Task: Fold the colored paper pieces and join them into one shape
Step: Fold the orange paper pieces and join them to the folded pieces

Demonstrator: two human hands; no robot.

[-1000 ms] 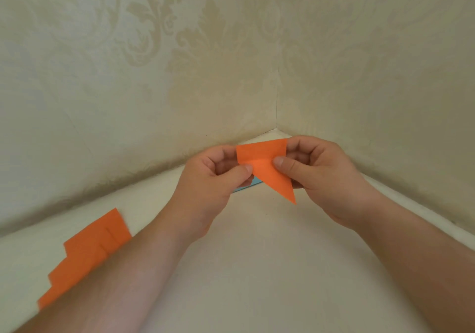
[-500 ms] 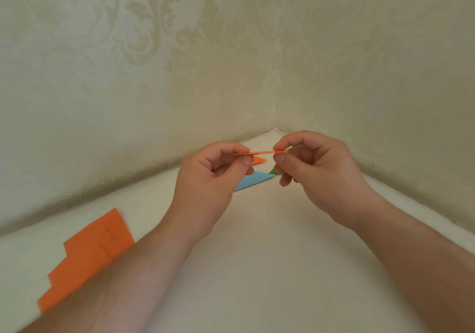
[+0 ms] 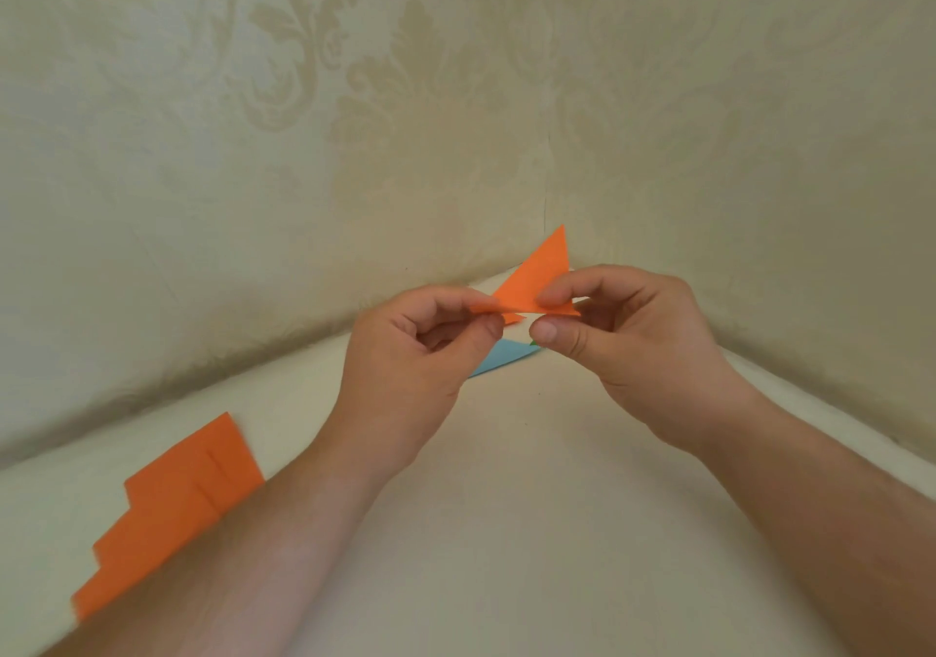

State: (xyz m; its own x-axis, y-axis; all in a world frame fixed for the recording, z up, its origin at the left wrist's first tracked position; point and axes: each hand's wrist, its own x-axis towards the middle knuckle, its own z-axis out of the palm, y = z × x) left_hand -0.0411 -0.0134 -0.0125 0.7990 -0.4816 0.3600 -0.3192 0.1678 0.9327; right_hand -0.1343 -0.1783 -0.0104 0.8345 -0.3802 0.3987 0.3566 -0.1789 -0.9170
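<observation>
Right now the folded orange piece (image 3: 538, 276) is held in the air above the far corner of the desk (image 3: 532, 504), just in front of where the two patterned walls (image 3: 253, 149) meet. Its long pointed flap stands up toward one o'clock while its lower edge runs nearly flat between the two hands, probably so that the crease can be seen and worked along its length. At the piece's nine o'clock end the left hand (image 3: 420, 352) pinches it, fingers curled and pressed together on the paper; at the three o'clock end the right hand (image 3: 623, 342) pinches it between forefinger and thumb (image 3: 549, 329), the other fingers curled loosely behind. Holding both ends keeps the thin paper taut, which suits sharpening or opening a fold. Under the hands, on the desk, lies a blue piece (image 3: 499, 356), with a sliver of green paper (image 3: 534, 341) and a small orange corner (image 3: 514, 319) just beside it; whether these are already joined cannot be told, as the hands hide most of them. Well apart, at eight o'clock near the desk's edge, a stepped stack of orange sheets (image 3: 172, 509) waits, partly behind the left forearm.
</observation>
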